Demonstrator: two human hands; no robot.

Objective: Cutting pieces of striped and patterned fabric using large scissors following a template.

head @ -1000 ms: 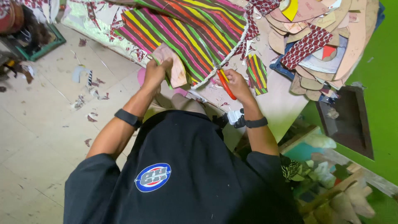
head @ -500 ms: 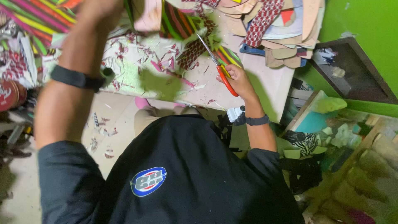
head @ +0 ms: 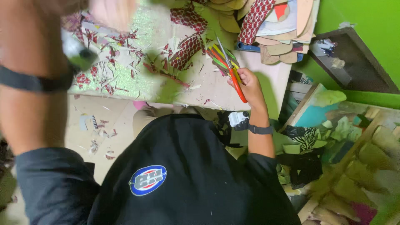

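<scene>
Gripping the red-handled scissors [head: 233, 73], the right hand [head: 249, 83] is clamped on the handles at the near edge of the surface [head: 216, 89]. Scissors' long axis runs from the hand up and away toward the stack of cut sole shapes [head: 287, 29], blades over a striped fabric scrap [head: 223, 58] that touches the hand's far side. Right hand is the nearer to the scissors. Left hand [head: 110, 12] is raised and blurred, well apart from the scissors; cannot tell whether it is closed or holds anything.
</scene>
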